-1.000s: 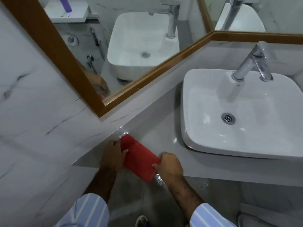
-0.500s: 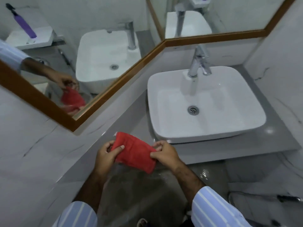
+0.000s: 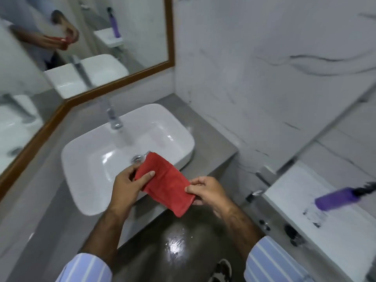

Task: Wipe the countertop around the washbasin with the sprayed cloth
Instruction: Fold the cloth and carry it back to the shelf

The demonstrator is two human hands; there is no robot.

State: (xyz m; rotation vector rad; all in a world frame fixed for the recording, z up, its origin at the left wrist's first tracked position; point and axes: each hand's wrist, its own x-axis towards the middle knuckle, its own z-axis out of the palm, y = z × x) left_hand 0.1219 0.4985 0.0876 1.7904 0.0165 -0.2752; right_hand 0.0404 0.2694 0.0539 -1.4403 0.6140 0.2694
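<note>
A folded red cloth (image 3: 165,183) is held in the air over the front edge of the white washbasin (image 3: 87,159), above the counter. My left hand (image 3: 127,185) pinches its left end and my right hand (image 3: 205,190) pinches its right end. The grey countertop (image 3: 205,139) runs around the basin, behind it and to its right. A chrome tap (image 3: 113,117) stands at the back of the basin.
A wood-framed mirror (image 3: 81,47) covers the wall behind and to the left. Marble wall (image 3: 264,78) closes the right side. A white ledge (image 3: 325,231) at the right carries a purple bottle (image 3: 333,199). The wet grey floor (image 3: 175,245) lies below.
The cloth has left the counter's left end and is lifted in both hands. My view has swung right, so the basin sits under the hands and the right ledge shows.
</note>
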